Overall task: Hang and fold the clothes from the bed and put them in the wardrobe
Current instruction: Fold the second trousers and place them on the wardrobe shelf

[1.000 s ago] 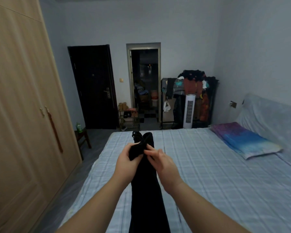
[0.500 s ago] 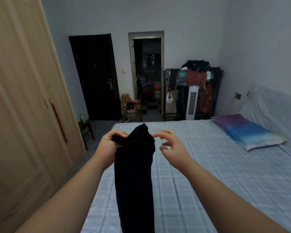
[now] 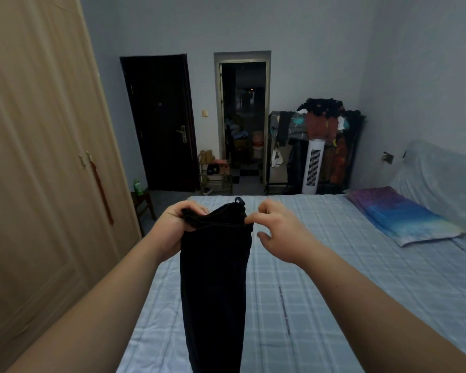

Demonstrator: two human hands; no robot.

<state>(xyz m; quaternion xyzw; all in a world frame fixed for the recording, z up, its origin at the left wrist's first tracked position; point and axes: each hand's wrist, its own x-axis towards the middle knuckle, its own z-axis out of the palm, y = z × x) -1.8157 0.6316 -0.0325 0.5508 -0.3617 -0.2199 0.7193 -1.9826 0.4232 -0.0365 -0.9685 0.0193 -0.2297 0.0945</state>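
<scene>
My left hand [image 3: 178, 227] gripped and my right hand [image 3: 277, 232] pinched the bunched top of the black trousers [image 3: 215, 278], which hung long and narrow above the bed [image 3: 347, 278].

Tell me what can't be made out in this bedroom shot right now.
- Black garment: lower end cut off by the head view's bottom edge; its type is unclear.
- Wardrobe: doors closed, inside hidden.
- Right hand: fingertips meet the garment's corner; grip uncertain.
- Room beyond the open doorway: too dark.
</scene>
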